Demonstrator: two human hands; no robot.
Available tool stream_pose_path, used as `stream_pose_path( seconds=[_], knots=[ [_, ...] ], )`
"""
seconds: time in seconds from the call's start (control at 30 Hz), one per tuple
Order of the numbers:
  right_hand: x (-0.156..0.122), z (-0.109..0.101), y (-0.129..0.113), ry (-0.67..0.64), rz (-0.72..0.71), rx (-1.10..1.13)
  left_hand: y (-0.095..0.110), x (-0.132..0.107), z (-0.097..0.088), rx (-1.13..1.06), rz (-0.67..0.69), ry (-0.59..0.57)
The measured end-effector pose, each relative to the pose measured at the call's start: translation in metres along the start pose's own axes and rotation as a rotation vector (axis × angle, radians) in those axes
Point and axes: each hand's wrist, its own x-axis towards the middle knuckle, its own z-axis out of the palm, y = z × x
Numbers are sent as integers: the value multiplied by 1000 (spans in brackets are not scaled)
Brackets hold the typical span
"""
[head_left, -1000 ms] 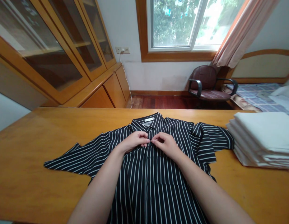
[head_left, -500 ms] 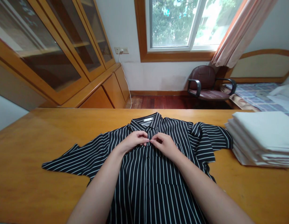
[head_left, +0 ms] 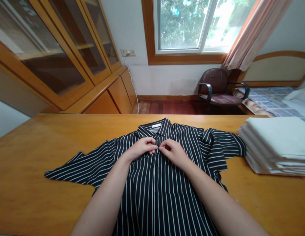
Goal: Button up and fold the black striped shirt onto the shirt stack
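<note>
A black short-sleeved shirt with thin white stripes (head_left: 152, 186) lies face up on the wooden table (head_left: 39, 144), collar away from me, sleeves spread to both sides. My left hand (head_left: 140, 149) and my right hand (head_left: 174, 152) meet just below the collar at the button placket. Both hands have their fingers pinched on the shirt's front edges near the top button. The button itself is hidden under my fingertips.
A stack of folded white cloths (head_left: 275, 146) sits on the table at the right. Beyond the table are a wooden glass-door cabinet (head_left: 58, 55), a brown office chair (head_left: 218, 87), a window with a pink curtain, and a bed (head_left: 280, 98).
Both hands stay pinched at the placket below the collar with only tiny finger shifts. The view has shifted very slightly.
</note>
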Motion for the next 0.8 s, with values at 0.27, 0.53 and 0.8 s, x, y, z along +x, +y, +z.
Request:
stream_pose_path(
  seconds=[0.27, 0.53, 0.8],
  knots=[
    [0, -2, -1, 3, 11, 28, -2, -1, -4, -5, 19, -28],
    [0, -2, -2, 12, 23, 29, -3, 0, -5, -6, 48, -56],
    [1, 0, 1, 34, 23, 12, -4, 0, -6, -30, 72, -55]
  ],
)
